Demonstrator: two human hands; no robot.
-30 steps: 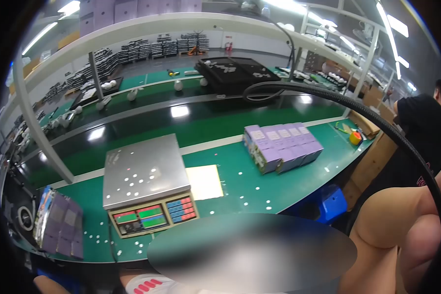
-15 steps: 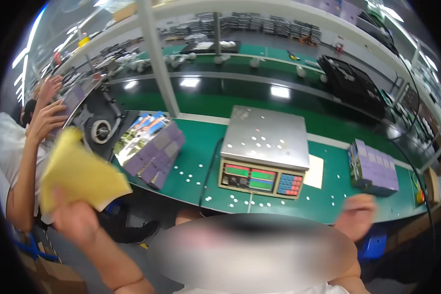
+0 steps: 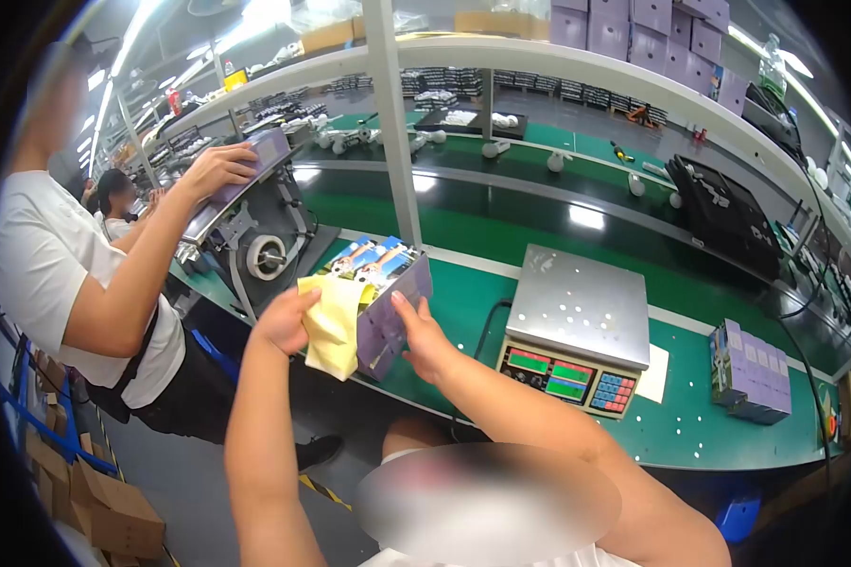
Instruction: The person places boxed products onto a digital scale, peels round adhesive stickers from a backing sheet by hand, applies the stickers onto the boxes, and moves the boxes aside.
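Note:
My left hand (image 3: 286,323) is closed on a yellow cloth (image 3: 333,333), which hangs over the near left side of a row of purple boxes (image 3: 380,326). Pictures are printed on the tops of these boxes. At their right side is my right hand (image 3: 425,338), fingers apart, the thumb close to or touching the purple face. A counting scale (image 3: 581,307) with a metal plate and green displays stands to the right of that hand. Small white dots are scattered over its plate and the green table (image 3: 463,293).
A second row of purple boxes (image 3: 752,373) sits at the table's right end. On the left, a co-worker (image 3: 95,274) handles a purple box (image 3: 265,149) at a machine with a white roll (image 3: 267,257). A white post (image 3: 390,123) rises behind the near boxes. Cardboard cartons (image 3: 113,501) lie lower left.
The view has shifted left. My left hand has brought the yellow cloth from the far left to the purple boxes. My right hand has moved from the table's right part to the boxes' side.

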